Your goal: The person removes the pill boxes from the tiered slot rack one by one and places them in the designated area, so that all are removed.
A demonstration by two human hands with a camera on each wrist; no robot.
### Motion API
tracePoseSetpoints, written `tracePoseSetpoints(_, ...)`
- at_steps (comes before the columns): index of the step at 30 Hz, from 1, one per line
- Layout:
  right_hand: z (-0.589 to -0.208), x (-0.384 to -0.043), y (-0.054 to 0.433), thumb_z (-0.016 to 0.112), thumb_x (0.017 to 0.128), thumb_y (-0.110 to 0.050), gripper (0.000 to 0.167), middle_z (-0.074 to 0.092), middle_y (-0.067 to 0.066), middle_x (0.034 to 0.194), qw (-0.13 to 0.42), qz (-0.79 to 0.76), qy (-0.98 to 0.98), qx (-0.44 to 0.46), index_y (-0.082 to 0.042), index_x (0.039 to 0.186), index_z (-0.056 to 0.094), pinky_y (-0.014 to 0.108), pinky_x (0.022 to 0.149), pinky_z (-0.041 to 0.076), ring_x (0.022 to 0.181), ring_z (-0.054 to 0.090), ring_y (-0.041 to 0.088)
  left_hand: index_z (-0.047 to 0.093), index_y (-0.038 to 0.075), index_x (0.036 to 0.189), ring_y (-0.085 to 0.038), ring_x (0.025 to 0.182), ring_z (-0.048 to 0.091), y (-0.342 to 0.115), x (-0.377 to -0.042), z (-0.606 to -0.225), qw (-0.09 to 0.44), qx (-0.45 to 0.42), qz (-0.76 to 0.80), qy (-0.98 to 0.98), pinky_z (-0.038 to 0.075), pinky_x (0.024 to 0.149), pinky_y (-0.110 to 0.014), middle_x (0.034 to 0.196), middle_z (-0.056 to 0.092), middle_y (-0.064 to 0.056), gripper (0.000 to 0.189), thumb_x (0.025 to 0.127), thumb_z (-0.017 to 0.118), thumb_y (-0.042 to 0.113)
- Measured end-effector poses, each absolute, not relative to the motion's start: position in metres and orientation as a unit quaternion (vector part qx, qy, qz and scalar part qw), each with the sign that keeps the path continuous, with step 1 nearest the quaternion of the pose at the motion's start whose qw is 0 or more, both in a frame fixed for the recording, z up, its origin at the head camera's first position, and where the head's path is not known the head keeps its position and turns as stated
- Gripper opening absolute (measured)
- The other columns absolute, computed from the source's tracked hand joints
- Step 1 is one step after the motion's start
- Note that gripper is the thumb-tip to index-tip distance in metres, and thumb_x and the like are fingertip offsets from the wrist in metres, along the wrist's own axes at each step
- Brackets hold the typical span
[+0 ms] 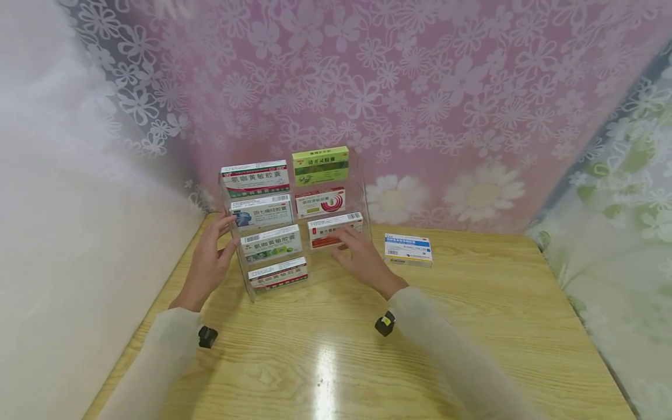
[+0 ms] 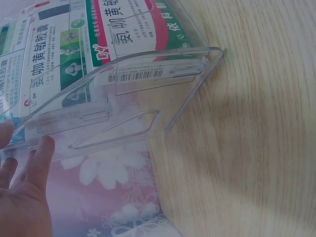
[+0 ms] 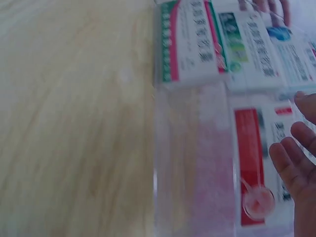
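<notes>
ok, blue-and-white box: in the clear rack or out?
Out. In the head view the blue-and-white box lies on the table, right of the clear rack, with bare tabletop between.

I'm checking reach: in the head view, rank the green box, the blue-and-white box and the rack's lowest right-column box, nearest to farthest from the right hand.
1. Lowest right-column box: partly covered by the right hand.
2. Blue-and-white box: on the table, right of the hand.
3. Green box: top of the right column.
</notes>
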State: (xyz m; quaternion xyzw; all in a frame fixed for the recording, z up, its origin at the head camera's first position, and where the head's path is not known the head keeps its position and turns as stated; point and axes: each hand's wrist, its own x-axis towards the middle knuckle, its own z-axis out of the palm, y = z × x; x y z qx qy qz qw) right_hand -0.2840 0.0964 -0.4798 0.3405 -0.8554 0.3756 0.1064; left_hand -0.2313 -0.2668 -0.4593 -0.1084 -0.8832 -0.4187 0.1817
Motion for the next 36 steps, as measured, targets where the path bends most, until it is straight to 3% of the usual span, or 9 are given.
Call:
tracePoseSetpoints(11,-0.508,-0.278,0.054,0.072,0.108,-0.020,0.035,0.066,0.006,0.135,0.030,0.375,-0.854,0.360,-0.011,0.142,0.069,0.034,0.097,0.065,0.112,0.075,0.022,0.042,0.011,0.165,-0.050,0.152,0.047,-0.266,-0.231,-0.460,0.181,-0.106,-0.418,-0.884,0.057,0.102,-0.072,0.178,0.026,-0.023,0.053,0.114,0.057,0.011)
tracePoseSetpoints(19,-0.518,-0.274,0.042,0.075,0.106,-0.016,0.036,0.060,0.007,0.127,0.022,0.372,-0.850,0.372,-0.012,0.141,0.072,0.026,0.092,0.063,0.106,0.071,0.018,0.042,0.012,0.165,-0.050,0.152,0.047,-0.267,-0.232,-0.461,0.182,-0.106,-0.418,-0.884,0.057,0.102,-0.072,0.178,0.026,-0.021,0.054,0.114,0.058,0.011)
tracePoseSetpoints(25,-0.528,-0.276,0.037,0.077,0.104,-0.012,0.030,0.061,0.008,0.129,0.033,0.370,-0.845,0.384,-0.009,0.133,0.072,0.021,0.094,0.062,0.111,0.069,0.020,0.042,0.012,0.166,-0.050,0.152,0.047,-0.267,-0.232,-0.461,0.179,-0.103,-0.419,-0.884,0.057,0.102,-0.072,0.179,0.025,-0.021,0.054,0.114,0.057,0.011)
tracePoseSetpoints(30,-0.533,-0.277,0.038,0.073,0.106,-0.011,0.032,0.068,0.007,0.137,0.044,0.367,-0.846,0.384,-0.011,0.138,0.068,0.024,0.099,0.062,0.119,0.072,0.021,0.043,0.011,0.165,-0.050,0.152,0.047,-0.267,-0.232,-0.461,0.180,-0.098,-0.417,-0.885,0.057,0.102,-0.072,0.178,0.025,-0.022,0.053,0.114,0.058,0.010)
tracePoseSetpoints(36,-0.525,-0.275,0.044,0.071,0.107,-0.013,0.036,0.066,0.006,0.131,0.059,0.393,-0.842,0.365,-0.013,0.144,0.067,0.032,0.101,0.063,0.116,0.072,0.021,0.042,0.012,0.166,-0.050,0.152,0.047,-0.266,-0.231,-0.460,0.178,-0.096,-0.418,-0.886,0.056,0.103,-0.072,0.179,0.025,-0.022,0.053,0.114,0.057,0.010)
